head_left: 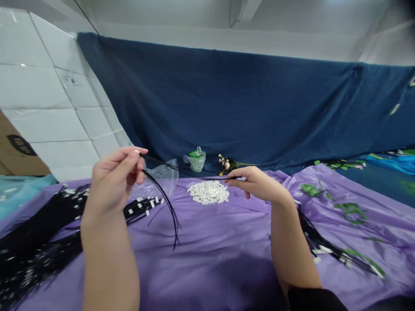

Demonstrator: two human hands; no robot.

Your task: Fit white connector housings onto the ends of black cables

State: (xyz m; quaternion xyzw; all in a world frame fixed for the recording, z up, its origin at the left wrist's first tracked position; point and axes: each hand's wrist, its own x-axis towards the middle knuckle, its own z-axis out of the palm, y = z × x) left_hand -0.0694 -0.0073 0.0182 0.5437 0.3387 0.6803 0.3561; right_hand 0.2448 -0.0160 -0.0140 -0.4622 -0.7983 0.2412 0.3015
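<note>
Purple surface (210, 255) is carrying a big pile of black wires (35, 242) at left, with open room in the middle. Left hand (113, 181) is pinching a few wires (165, 203); right hand (256, 183) is pinching their far ends above the white tags (209, 192). Looks like sorting out one strand; separating it calls for fine fingertip work.

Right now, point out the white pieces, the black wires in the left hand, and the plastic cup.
white pieces (209, 192), head view, middle of the pile.
black wires (168, 203), head view, on the drooping curved strands.
plastic cup (197, 162), head view, on its clear wall.
</note>
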